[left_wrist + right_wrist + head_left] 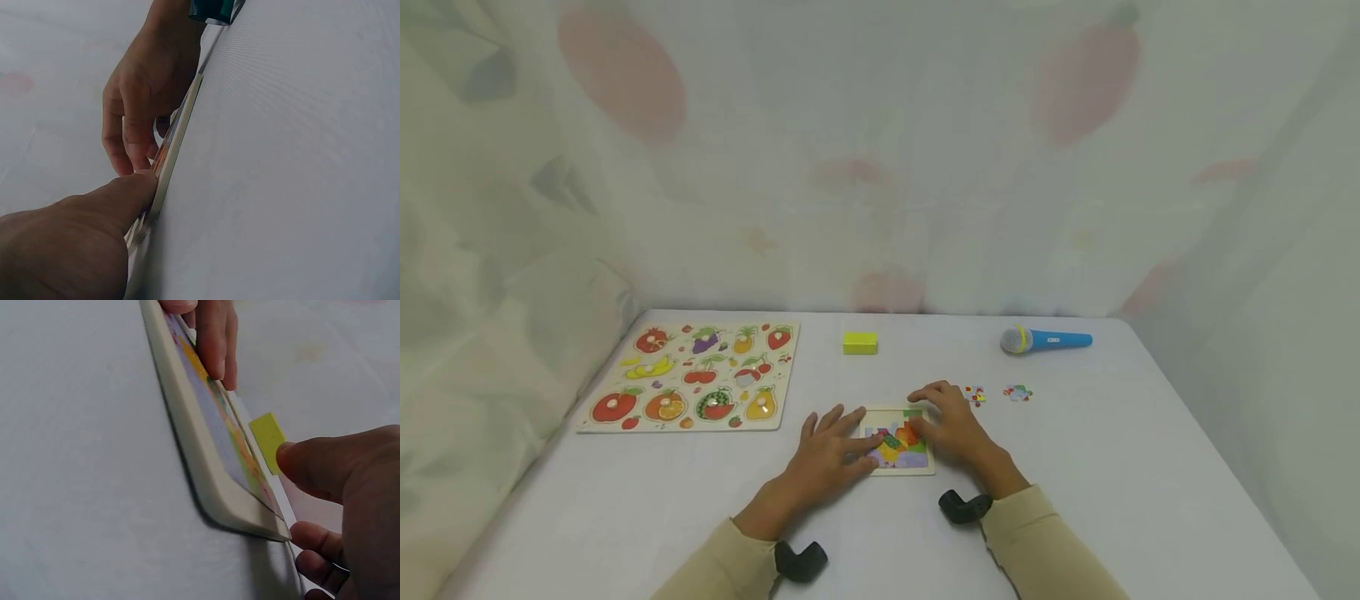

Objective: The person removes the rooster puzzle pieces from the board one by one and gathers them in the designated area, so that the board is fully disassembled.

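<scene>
A small jigsaw puzzle in a pale wooden frame [906, 472] lies flat on the table, its colourful picture mostly filled, with a gap of bare board near the upper left. My left hand [824, 457] rests at its left side, fingers spread, with the thumb on the lower left border and the index finger reaching over the picture. Over the right side hovers my right hand [957, 427], thumb and fingers apart and loosely bent. In the right wrist view its fingertips [309, 534] are close by the frame's corner, and nothing shows between thumb and fingers.
Two groups of loose jigsaw pieces lie right of the puzzle: one [976, 396] partly behind my right hand, another [1018, 392] farther out. Behind stand a yellow block [860, 343] and a blue toy microphone [1052, 340]. A fruit peg board [688, 375] lies at the left.
</scene>
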`<state>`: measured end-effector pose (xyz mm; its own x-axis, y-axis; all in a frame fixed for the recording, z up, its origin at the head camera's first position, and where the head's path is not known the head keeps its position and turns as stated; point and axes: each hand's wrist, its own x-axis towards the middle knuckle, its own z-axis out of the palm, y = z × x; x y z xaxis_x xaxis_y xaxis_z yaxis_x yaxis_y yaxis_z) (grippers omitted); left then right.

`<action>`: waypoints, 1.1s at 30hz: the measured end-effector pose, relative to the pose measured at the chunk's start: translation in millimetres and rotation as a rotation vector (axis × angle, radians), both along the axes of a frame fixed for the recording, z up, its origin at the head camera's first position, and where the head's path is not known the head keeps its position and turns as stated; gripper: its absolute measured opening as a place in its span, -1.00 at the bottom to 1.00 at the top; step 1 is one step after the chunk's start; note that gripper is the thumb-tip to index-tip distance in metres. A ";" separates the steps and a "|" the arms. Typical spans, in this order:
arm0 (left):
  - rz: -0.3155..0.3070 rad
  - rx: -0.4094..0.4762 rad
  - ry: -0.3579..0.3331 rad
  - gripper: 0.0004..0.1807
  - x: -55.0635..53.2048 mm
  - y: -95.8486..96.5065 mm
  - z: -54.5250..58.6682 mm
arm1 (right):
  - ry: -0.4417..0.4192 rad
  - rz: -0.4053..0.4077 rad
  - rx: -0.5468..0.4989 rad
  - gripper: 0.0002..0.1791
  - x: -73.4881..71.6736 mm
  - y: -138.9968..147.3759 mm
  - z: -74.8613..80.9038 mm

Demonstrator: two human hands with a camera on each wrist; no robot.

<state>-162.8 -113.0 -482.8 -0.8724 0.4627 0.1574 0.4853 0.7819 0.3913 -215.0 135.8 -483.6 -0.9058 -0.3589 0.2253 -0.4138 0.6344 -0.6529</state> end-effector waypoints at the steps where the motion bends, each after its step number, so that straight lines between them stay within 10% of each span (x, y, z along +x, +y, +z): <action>1: 0.000 0.003 -0.002 -0.57 0.2 -0.2 0.1 | -0.002 -0.004 0.016 -0.71 0.0 -0.5 -0.7; 33: 0.005 0.007 0.010 -0.58 -0.1 0.2 -1.8 | 0.061 -0.020 0.254 -0.82 -1.2 -10.4 3.3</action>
<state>-162.9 -112.7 -484.6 -0.8731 0.4574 0.1688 0.4852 0.7817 0.3918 -216.2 125.5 -480.4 -0.9006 -0.3931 0.1852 -0.4335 0.7831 -0.4459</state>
